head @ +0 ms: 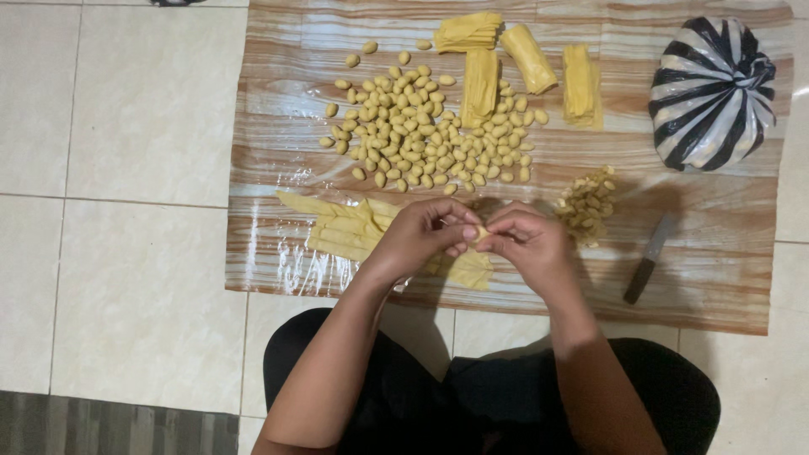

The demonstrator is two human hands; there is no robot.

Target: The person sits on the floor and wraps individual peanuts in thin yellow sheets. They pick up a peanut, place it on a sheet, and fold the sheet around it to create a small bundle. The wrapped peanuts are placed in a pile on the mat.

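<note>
The person sits on the floor with a wood-patterned mat (716, 286) spread in front of them. Both hands meet just above the near edge of the mat. The left hand (421, 236) and the right hand (527, 240) pinch one small piece of yellow dough (480, 233) between their fingertips, so both grips are closed on it.

Under the hands, on the mat, lie flat yellow dough strips (345, 227). Past the hands, in the middle of the mat, is a big heap of small dough pieces (421, 126). At the far edge of the mat are folded dough sheets (514, 59). Just beside the right hand sits a little pile of cut bits (586, 206). A knife (647, 259) lies on the mat near that pile. A black and white striped bag (712, 88) rests at the mat's far right corner.
</note>
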